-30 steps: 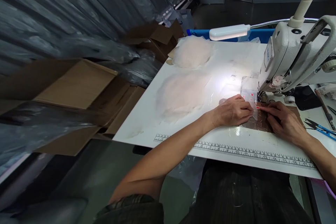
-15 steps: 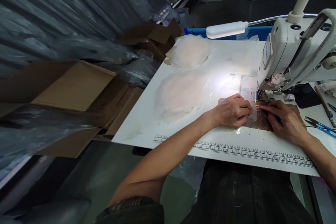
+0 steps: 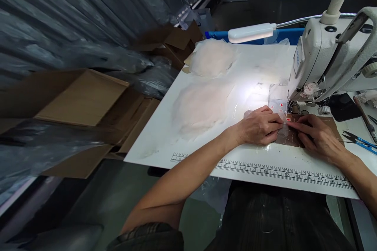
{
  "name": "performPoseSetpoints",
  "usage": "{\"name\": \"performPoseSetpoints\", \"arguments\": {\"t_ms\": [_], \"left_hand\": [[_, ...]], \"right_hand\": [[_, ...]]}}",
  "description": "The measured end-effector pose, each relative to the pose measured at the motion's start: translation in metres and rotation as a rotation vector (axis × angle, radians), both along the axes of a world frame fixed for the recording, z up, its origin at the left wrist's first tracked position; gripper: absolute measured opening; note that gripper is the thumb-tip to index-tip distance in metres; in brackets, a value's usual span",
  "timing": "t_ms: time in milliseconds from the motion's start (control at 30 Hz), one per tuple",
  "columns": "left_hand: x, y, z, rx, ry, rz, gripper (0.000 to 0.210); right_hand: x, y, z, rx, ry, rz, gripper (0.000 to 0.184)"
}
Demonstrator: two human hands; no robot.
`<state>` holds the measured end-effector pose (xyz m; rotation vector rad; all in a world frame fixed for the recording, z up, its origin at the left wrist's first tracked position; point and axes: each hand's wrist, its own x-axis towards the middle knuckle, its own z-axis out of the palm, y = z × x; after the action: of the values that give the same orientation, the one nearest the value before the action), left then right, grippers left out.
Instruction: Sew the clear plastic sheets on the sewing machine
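little has changed in the last second: both hands stay pressed flat, grasping nothing, on the clear sheet (image 3: pixel 282 127) at the sewing machine (image 3: pixel 324 66) foot. left hand (image 3: pixel 260 125) and right hand (image 3: pixel 316 135) fingertips nearly meet; feeding appears slow.

Sewing wkshop: industrial sewing machine (image 3: pixel 332 62), cardboard boxes (image 3: pixel 85 102).
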<state>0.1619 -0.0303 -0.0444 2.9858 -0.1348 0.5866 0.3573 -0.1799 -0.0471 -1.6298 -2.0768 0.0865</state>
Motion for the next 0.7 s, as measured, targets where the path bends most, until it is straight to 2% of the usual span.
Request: {"name": "performPoseSetpoints", "arguments": {"t_ms": [100,200,400,567,700], "left_hand": [[-0.001,0.0,0.0,-0.002,-0.024,-0.016,0.024],[-0.001,0.0,-0.001,0.012,-0.055,-0.012,0.025],[0.001,0.0,-0.007,0.026,-0.239,0.228,0.02],[0.004,0.0,-0.014,0.043,-0.216,0.206,0.022],[0.005,0.0,-0.011,0.067,-0.148,0.208,0.025]], "right_hand": [[-0.002,0.001,0.0,0.049,-0.094,0.056,0.036],[-0.004,0.001,-0.002,0.063,-0.14,0.031,0.034],[-0.006,0.0,-0.005,0.065,-0.103,0.012,0.032],[-0.006,0.0,-0.006,0.097,-0.11,0.012,0.033],[-0.007,-0.001,-0.004,0.106,-0.121,0.022,0.033]]}}
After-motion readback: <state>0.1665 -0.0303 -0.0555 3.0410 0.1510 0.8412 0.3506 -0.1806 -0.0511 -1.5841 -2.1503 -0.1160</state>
